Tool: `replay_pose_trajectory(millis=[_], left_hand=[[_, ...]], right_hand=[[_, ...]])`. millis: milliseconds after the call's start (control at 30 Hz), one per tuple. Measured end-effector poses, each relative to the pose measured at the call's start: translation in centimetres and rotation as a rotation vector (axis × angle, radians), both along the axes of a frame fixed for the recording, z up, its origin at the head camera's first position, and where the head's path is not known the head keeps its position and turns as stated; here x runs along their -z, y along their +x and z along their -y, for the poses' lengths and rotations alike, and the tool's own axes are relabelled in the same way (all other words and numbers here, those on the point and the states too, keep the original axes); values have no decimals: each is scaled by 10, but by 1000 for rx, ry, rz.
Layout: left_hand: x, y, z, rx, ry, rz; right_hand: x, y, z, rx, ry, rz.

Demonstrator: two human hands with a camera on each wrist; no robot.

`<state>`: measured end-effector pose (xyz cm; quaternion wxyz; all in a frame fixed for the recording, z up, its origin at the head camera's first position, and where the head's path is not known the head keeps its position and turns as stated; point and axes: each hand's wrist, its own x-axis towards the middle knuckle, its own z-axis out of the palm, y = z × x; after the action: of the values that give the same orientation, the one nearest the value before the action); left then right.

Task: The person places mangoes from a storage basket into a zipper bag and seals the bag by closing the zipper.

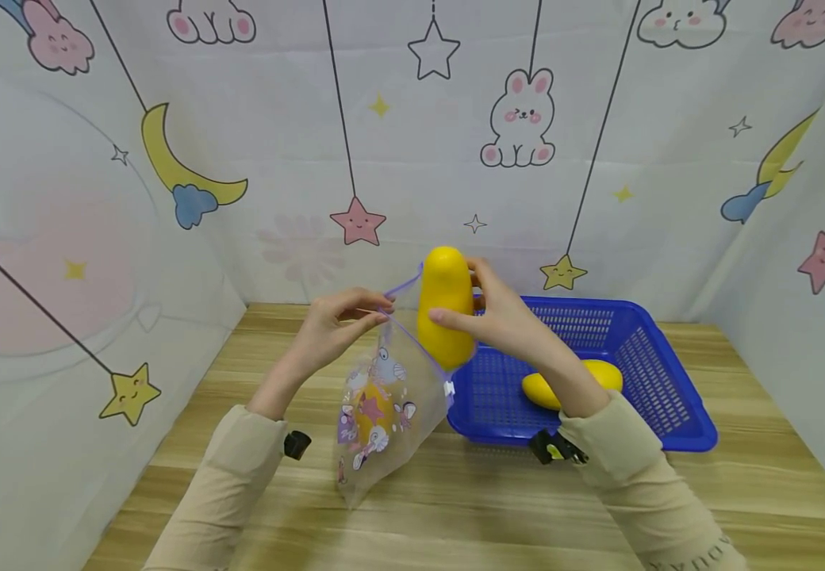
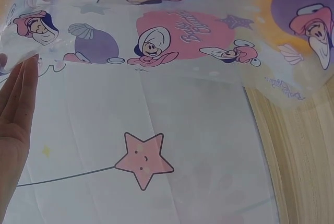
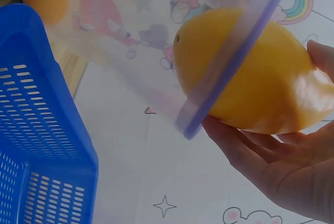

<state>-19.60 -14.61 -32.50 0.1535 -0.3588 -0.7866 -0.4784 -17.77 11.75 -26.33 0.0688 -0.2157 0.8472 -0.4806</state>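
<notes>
My left hand (image 1: 341, 325) pinches the purple-edged rim of a translucent zip bag (image 1: 412, 404) printed with cartoon figures and holds it up over the table. In my right hand (image 1: 501, 313) is a yellow mango (image 1: 445, 309), gripped upright at the bag's mouth. The right wrist view shows the lower end of this mango (image 3: 250, 72) inside the purple zip edge. Another yellow fruit (image 1: 375, 412) shows through the film at the bottom of the bag. A white slider (image 1: 449, 388) sits at the right end of the zip.
Behind my right forearm stands a blue plastic basket (image 1: 691, 428) with perforated walls, and a yellow mango (image 1: 601, 373) lies in it. The wood-grain table (image 1: 498, 515) meets a white cartoon-printed cloth (image 1: 412, 159) at the back and on both sides.
</notes>
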Motion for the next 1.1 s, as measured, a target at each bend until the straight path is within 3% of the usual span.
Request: replay_pose_trajectory(millis=[233, 800, 1100], left_hand=[[0, 0, -1, -10, -6, -13], [-1, 0, -4, -6, -23, 5], [-2, 3, -4, -28, -20, -8]], right_hand=[[7, -5, 6, 10, 70, 18], [18, -5, 26, 89, 416, -150], [19, -3, 30, 55, 433, -75]])
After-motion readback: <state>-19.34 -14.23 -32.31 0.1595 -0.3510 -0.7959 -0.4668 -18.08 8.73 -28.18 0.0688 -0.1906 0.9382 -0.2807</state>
